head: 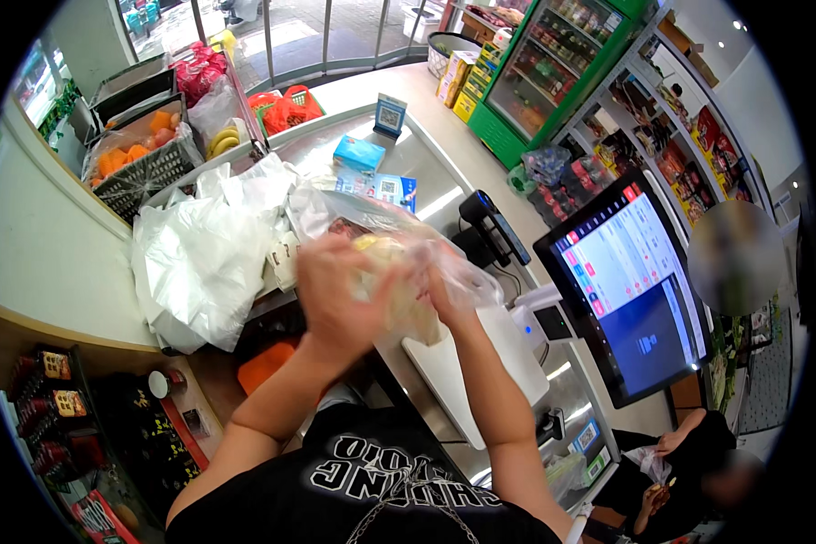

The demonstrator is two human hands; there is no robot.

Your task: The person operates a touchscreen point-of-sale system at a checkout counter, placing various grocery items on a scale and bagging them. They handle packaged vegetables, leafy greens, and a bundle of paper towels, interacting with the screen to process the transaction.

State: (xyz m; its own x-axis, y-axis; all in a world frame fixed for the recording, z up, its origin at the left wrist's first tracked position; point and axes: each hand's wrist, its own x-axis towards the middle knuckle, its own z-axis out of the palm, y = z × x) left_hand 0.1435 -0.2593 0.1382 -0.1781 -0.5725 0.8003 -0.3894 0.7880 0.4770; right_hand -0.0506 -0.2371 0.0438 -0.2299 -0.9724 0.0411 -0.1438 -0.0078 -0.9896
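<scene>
Over the near part of a metal counter, both hands are at a translucent plastic bag (472, 275) with pale yellowish contents. My right hand (442, 285) grips the gathered plastic on its right side. My left hand (336, 292), blurred, is at the bag's left side with its fingers raised; its hold cannot be told. Behind them lies another clear bag (313, 207), with something dark reddish partly showing. A heap of white plastic bags (204, 258) lies to the left. Just right of and below my hands is the white plate of a scale (503, 367).
A touchscreen monitor (625, 292) and a black scanner (493, 228) stand right. A blue tissue pack (359, 155) and a code stand (389, 115) sit farther back. Crates of fruit (143, 163) are at the left. Another person (687, 469) holds a bag at lower right.
</scene>
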